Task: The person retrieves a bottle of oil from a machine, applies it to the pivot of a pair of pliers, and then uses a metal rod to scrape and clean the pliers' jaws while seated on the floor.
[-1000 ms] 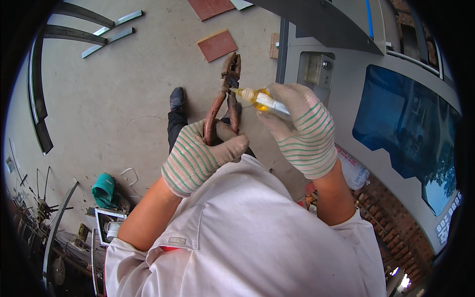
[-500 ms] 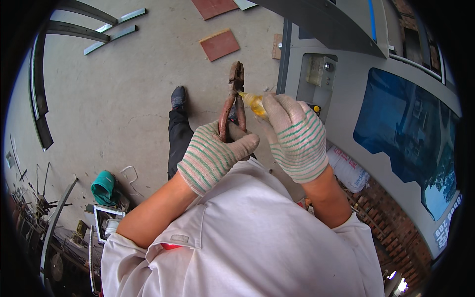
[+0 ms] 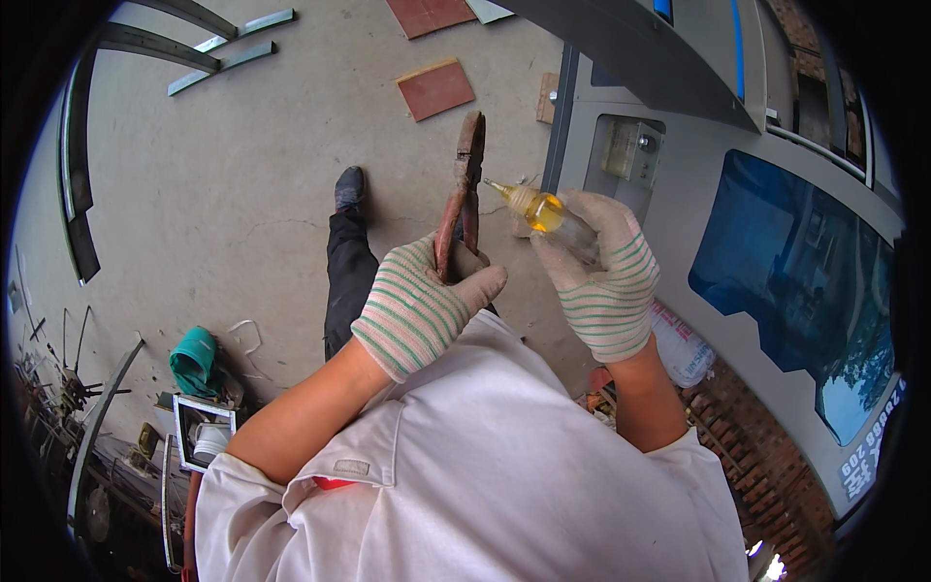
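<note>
Wrapped round the handles of rusty pliers [image 3: 459,199] is my left hand [image 3: 417,301], in a white knit glove with green stripes. The pliers point away from me, jaws at the far end, with red-brown worn handles. My right hand [image 3: 609,281], gloved the same way, grips a small clear oil bottle [image 3: 539,210] holding yellow liquid. The bottle lies tilted, its narrow nozzle aimed left at the pliers, a small gap apart from them. Some of the right fingers are hidden behind the bottle.
To my right stands a grey machine cabinet [image 3: 669,126] with a blue window [image 3: 805,281]. Red-brown boards [image 3: 436,89] lie on the concrete floor [image 3: 262,155] ahead. Metal bars [image 3: 221,68] are at the far left, a teal container [image 3: 194,361] and scrap at the near left.
My right hand has drawn the bottle back to the right, so its nozzle has left the pliers' joint, and the hand has turned. The pliers have turned slightly in my left hand.
</note>
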Available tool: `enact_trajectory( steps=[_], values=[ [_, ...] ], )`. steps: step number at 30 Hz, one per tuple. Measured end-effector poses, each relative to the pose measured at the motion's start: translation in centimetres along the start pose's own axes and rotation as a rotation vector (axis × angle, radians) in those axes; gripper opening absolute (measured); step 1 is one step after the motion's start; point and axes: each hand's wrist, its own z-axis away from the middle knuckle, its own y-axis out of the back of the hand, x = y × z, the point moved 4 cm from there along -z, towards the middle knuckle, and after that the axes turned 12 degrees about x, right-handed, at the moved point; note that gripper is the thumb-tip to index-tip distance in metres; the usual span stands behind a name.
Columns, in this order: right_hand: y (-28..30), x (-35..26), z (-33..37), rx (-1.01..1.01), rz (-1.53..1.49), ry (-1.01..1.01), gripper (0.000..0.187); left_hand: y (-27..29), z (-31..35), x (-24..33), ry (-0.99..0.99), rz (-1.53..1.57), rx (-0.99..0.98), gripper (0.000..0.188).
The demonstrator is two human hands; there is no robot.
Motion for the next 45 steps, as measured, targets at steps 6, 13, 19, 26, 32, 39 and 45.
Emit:
enact_trajectory(
  steps=[6, 13, 19, 26, 32, 39, 45],
  values=[
    [0.4, 0.9, 0.0, 0.057, -0.539, -0.574, 0.044, 0.9, -0.1, 0.3, -0.315, -0.279, 0.096, 0.021],
    [1.2, 1.5, 0.1, 0.083, -0.575, -0.54, 0.042, 1.9, 0.2, 2.1, -0.644, -0.564, 0.243, 0.019],
    [1.6, 1.3, 0.1, 0.065, -0.508, -0.486, 0.044, 2.7, 0.0, 2.6, -0.776, -0.63, 0.325, 0.022],
    [1.5, 0.7, -0.3, 0.064, -0.549, -0.442, 0.046, 2.9, 0.0, 2.4, -0.856, -0.706, 0.366, 0.021],
    [1.1, 1.0, -0.4, 0.025, -0.547, -0.437, 0.046, 3.0, -0.2, 2.5, -0.842, -0.741, 0.369, 0.022],
    [1.0, 1.4, -0.2, 0.024, -0.571, -0.463, 0.046, 2.7, -0.2, 2.8, -0.858, -0.775, 0.363, 0.023],
    [1.5, 1.9, 0.1, 0.032, -0.59, -0.509, 0.046, 2.1, -0.2, 3.1, -0.852, -0.779, 0.337, 0.024]
  ],
)
